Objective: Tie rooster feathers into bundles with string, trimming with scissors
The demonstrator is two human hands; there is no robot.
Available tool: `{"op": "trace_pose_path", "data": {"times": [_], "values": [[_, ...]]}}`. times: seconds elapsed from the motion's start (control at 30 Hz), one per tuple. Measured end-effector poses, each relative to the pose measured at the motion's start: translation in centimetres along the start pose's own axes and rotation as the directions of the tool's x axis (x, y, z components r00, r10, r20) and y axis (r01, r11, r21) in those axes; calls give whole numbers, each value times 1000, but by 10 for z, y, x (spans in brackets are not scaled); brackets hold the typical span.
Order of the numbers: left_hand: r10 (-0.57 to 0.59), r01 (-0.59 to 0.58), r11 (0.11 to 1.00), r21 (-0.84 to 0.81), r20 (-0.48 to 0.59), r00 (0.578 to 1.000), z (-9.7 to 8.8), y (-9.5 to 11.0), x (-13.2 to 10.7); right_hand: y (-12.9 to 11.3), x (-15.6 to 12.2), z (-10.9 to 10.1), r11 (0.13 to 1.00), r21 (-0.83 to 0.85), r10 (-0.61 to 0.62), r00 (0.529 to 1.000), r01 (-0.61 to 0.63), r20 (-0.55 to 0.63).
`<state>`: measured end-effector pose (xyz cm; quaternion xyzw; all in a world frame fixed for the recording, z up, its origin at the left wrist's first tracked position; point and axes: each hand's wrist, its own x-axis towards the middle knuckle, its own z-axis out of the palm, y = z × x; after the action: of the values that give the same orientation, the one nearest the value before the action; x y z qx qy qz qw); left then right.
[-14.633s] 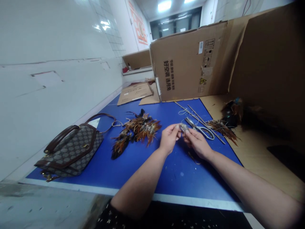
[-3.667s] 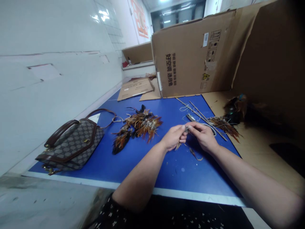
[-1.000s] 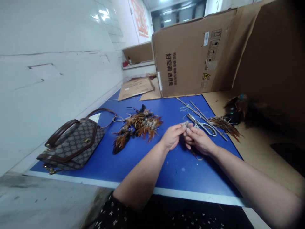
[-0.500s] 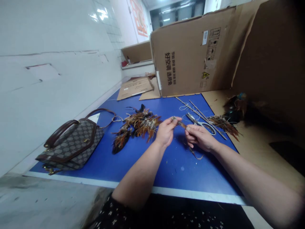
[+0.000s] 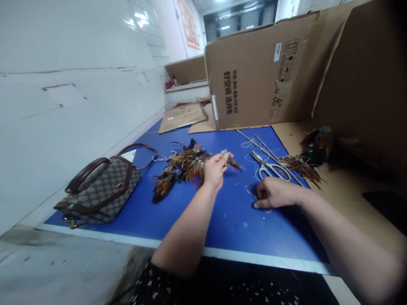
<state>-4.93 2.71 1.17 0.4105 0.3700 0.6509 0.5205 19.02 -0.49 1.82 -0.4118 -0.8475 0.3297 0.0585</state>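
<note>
Head view: a small feather bundle (image 5: 232, 161) is pinched in the left hand (image 5: 214, 169) at mid-frame, just above the blue table (image 5: 222, 224).
It is held by one end between thumb and fingertips, apparently so the rust-brown, dark-tipped plumes stay free. The right hand (image 5: 275, 192) is laid knuckles-up right of centre, fingers curled onto a pale thread (image 5: 261, 208). Whether the thread is gripped cannot be told.

Bright overhead light, warped dark edges
</note>
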Motion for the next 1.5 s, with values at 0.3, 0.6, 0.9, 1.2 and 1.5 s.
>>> {"op": "trace_pose_path", "data": {"times": [0.3, 0.6, 0.9, 1.2, 1.5], "values": [[-148, 105, 972, 210, 201, 968, 5, -4, -13, 2, 14, 14, 855, 438, -63, 895, 276, -441], [-334, 278, 939, 202, 348, 876, 17, -17, -24, 4, 24, 22, 874, 394, 47, 759, 283, -650], [-398, 363, 917, 163, 404, 824, 13, -21, -22, 8, 25, 22, 877, 396, 94, 710, 273, -698], [-404, 340, 914, 220, 419, 813, 12, -17, -22, 5, 24, 24, 923, 223, -24, 624, 314, -781], [-347, 250, 928, 277, 394, 851, 11, -22, -20, 8, 25, 26, 937, 113, -106, 579, 329, -809]]}}
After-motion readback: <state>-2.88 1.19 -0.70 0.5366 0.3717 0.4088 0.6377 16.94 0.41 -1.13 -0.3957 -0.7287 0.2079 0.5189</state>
